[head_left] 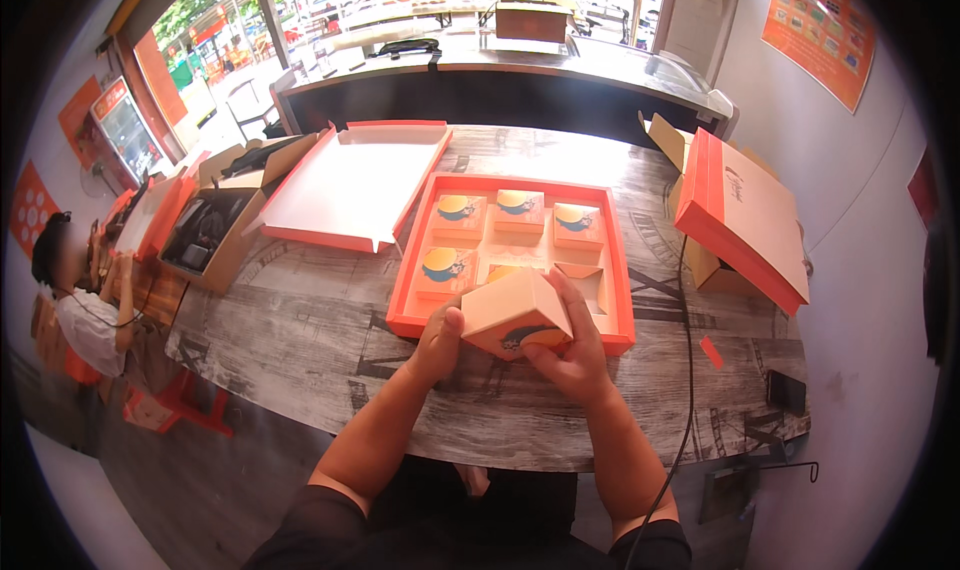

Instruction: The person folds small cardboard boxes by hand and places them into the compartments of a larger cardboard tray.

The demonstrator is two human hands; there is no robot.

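Both hands hold one small orange and cream box point(512, 314) just above the near rim of an orange gift tray point(412, 260). My left hand point(438, 342) grips its left side with the thumb on its top edge. My right hand point(572, 338) wraps its right side and underside. The tray holds several small boxes of the same kind, each with a blue and yellow picture on top, such as one box point(445, 267) at the near left. One compartment point(590, 282) at the near right is open and shows bare cardboard.
The tray's flat orange lid point(350, 182) lies upside down to the left. A closed orange and cream gift box point(745, 215) rests on a cardboard carton at the right. An open carton point(205, 232) stands at the table's left end. A seated person point(75, 305) is at far left. A black cable point(688, 370) crosses the table's right side.
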